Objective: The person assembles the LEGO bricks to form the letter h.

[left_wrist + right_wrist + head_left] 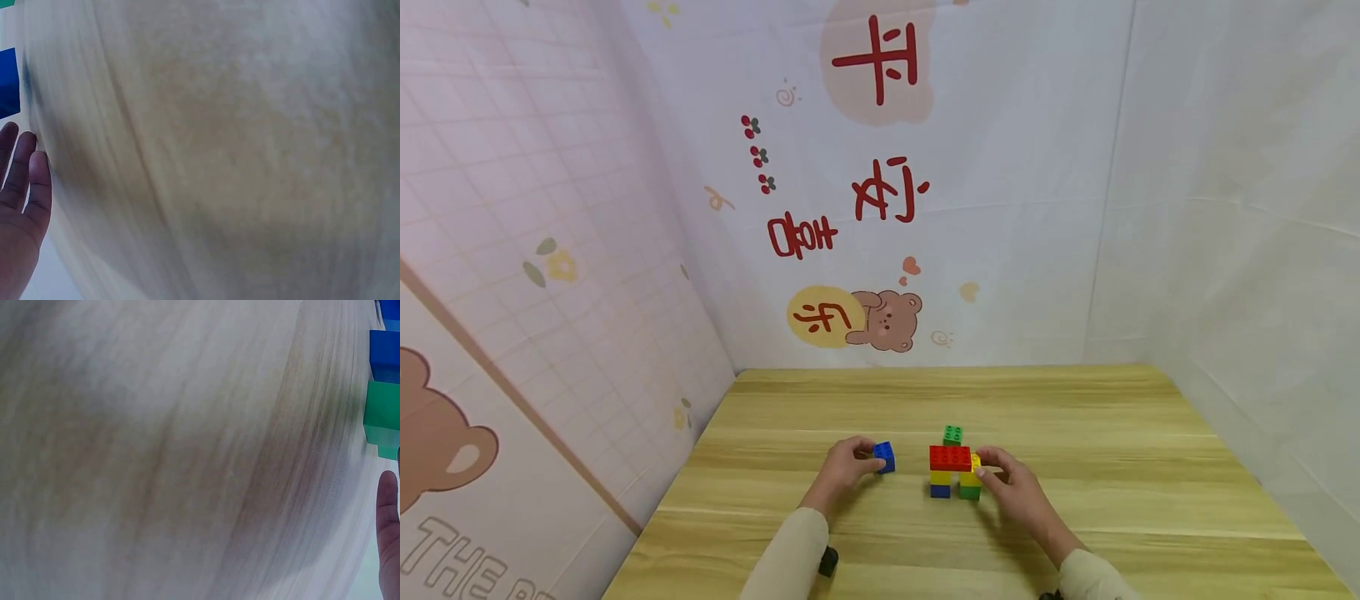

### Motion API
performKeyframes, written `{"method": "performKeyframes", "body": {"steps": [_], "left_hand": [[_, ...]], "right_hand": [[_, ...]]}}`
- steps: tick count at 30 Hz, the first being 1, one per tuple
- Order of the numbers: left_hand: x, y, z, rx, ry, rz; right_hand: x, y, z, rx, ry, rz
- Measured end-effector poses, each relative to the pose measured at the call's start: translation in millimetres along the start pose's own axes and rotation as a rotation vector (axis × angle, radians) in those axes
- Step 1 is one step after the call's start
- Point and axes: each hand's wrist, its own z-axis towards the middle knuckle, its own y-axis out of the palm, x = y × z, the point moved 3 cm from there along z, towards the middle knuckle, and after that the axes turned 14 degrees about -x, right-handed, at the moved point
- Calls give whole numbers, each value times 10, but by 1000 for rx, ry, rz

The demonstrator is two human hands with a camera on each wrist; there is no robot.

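Observation:
In the head view my left hand pinches a blue toy building block between thumb and fingers, left of a small block structure. A red block bridges the structure's top. Its left column is a yellow block over a blue block. Its right column has yellow above a green block. My right hand pinches the yellow part of that right column from the side. The left wrist view catches only some fingers below the blue block.
A loose green block lies just behind the structure on the wooden table. Printed cloth hangs behind the table and along both sides. Black wrist devices, one by the left sleeve, are partly visible.

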Motion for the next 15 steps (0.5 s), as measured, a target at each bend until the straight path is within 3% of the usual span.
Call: {"method": "performKeyframes", "body": {"steps": [8,15], "left_hand": [[118,-62,-14,40,0,-75],[319,-130,-23,64,80,-100]], "right_hand": [[-47,-8,-5,9,-6,-7],[-44,4,-28,7,12,-7]]}}
